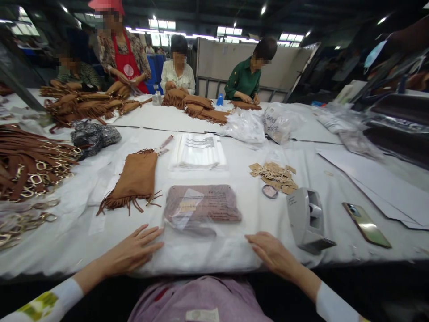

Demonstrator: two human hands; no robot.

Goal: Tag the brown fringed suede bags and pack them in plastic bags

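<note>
My left hand (pixel 132 250) lies flat on the white table cover (pixel 254 214) near the front edge, fingers spread, holding nothing. My right hand (pixel 273 255) rests palm down on the cover, also holding nothing. Between and just beyond the two hands lies a brown pouch sealed in a clear plastic bag (pixel 201 206) with a small tag on it. A bare brown fringed pouch (pixel 136 179) lies further left, beyond my left hand.
A grey tape dispenser (pixel 306 219), a phone (pixel 366 223), paper tags (pixel 276 175) and a stack of clear bags (pixel 198 151) lie ahead. Brown straps with gold buckles (pixel 27 167) pile at the left. Several people work on fringed pouches (pixel 197 107) at the far side.
</note>
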